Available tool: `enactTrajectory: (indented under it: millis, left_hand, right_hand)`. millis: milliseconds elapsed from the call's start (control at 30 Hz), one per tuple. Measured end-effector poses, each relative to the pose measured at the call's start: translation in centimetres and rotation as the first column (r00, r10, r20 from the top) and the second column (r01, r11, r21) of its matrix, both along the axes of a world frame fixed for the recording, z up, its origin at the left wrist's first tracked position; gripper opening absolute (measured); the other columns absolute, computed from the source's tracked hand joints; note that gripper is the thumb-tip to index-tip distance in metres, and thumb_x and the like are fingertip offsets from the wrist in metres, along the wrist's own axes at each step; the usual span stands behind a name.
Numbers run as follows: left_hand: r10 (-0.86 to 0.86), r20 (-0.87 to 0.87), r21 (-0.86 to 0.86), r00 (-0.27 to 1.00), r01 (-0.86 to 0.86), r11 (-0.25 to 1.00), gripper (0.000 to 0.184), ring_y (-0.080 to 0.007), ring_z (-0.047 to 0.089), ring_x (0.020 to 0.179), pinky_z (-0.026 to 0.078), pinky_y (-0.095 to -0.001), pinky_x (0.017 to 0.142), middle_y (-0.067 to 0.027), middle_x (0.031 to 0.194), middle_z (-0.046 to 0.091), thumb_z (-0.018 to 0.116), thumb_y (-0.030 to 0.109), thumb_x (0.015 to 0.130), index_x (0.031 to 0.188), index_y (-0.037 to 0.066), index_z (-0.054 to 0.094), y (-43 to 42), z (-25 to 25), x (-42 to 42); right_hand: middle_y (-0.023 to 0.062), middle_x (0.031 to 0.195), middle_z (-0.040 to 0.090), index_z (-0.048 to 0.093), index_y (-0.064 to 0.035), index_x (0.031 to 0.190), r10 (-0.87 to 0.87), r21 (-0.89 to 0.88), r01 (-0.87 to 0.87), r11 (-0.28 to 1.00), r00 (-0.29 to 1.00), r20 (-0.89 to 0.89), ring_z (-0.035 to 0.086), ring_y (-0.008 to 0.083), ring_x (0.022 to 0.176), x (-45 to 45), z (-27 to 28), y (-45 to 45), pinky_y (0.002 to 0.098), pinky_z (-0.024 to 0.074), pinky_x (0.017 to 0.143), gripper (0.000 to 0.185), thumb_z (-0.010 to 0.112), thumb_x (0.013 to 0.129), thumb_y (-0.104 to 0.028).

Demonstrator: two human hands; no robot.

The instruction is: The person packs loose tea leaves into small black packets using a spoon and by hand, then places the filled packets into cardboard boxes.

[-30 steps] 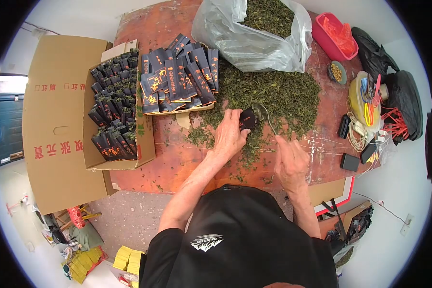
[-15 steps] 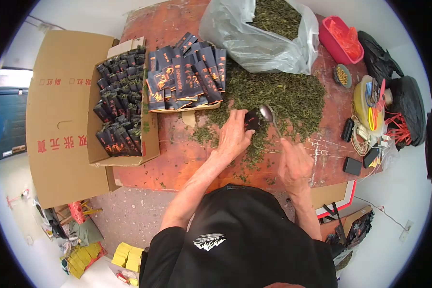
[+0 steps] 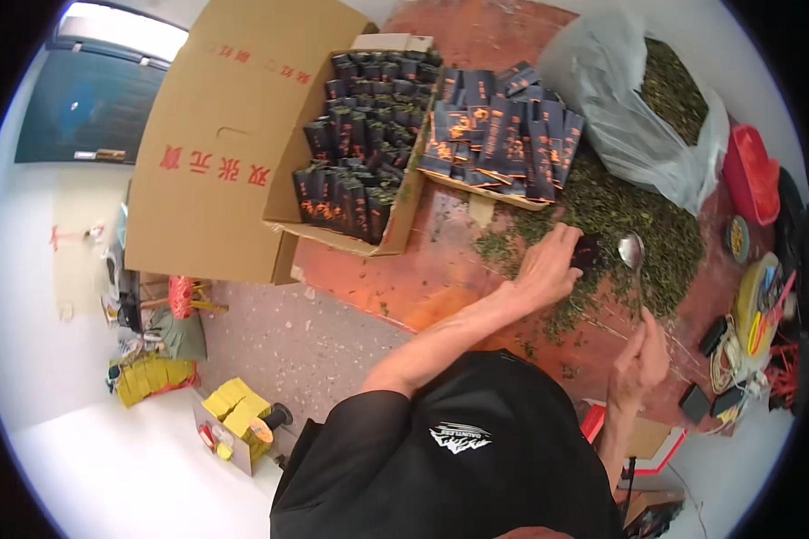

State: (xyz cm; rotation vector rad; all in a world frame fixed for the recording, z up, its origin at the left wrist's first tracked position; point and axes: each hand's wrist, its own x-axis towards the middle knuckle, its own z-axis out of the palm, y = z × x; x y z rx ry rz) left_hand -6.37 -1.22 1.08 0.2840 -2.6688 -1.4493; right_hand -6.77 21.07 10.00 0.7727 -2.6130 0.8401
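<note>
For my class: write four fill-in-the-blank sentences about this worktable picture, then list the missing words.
1. The right hand holds a metal ____.
2. The left hand holds a small packet coloured ____.
3. Dried leaves lie heaped on the table beside a translucent plastic ____.
4. The large characters on the cardboard flap are coloured ____.
Missing words: spoon; black; bag; red.

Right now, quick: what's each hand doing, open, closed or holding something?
Left hand: closed, holding a black packet.
Right hand: closed, holding a spoon by its handle.
</note>
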Motion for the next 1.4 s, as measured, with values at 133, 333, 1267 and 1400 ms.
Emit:
enactTrajectory:
  millis: [133,333,1267,1400]
  left_hand:
    - [0.045,-0.085,0.013,0.995,-0.044,0.999,0.061,-0.0420,0.065,0.106,0.054,-0.0494,0.088,-0.0211,0.119,0.059,0.084,0.011,0.082,0.132,0.000,0.051,-2.1,3.0,1.2]
    - [0.251,-0.096,0.041,0.963,-0.248,0.968,0.086,-0.0264,0.071,0.091,0.058,-0.0394,0.080,-0.0162,0.118,0.065,0.086,0.012,0.079,0.152,0.006,0.040,-10.2,10.3,5.6]
    - [0.575,0.412,-0.668,0.707,-0.195,0.718,0.082,-0.0508,0.070,0.106,0.056,-0.0541,0.093,-0.0328,0.106,0.072,0.090,0.020,0.076,0.135,0.002,0.037,-31.3,4.9,14.3]
    - [0.554,0.408,-0.641,0.726,-0.205,0.740,0.086,-0.0520,0.067,0.112,0.053,-0.0541,0.097,-0.0343,0.115,0.070,0.091,0.014,0.073,0.138,0.001,0.036,-31.9,4.1,14.0]
  right_hand:
    - [0.0174,0.100,0.076,0.072,0.0061,0.122,-0.039,-0.060,0.037,0.998,0.998,-0.040,0.069,0.0227,0.079,-1.0,-0.4,-0.1,0.0353,0.0540,0.071,0.023,0.058,0.105,0.000]
    - [0.0203,0.104,0.076,0.072,0.0046,0.120,-0.086,-0.033,0.094,0.995,0.977,0.196,0.074,0.0303,0.087,-0.6,-2.5,1.0,0.0385,0.0574,0.077,0.021,0.059,0.104,0.002]
    - [0.0154,0.090,0.072,0.072,0.0034,0.116,-0.068,-0.019,0.078,0.997,0.949,0.307,0.063,0.0195,0.069,-1.8,-7.4,1.9,0.0347,0.0485,0.061,0.018,0.059,0.104,0.000]
    - [0.0156,0.090,0.072,0.071,0.0039,0.116,-0.033,-0.052,0.049,0.997,0.960,0.278,0.064,0.0212,0.069,-1.7,-7.5,1.3,0.0353,0.0480,0.061,0.018,0.058,0.104,0.000]
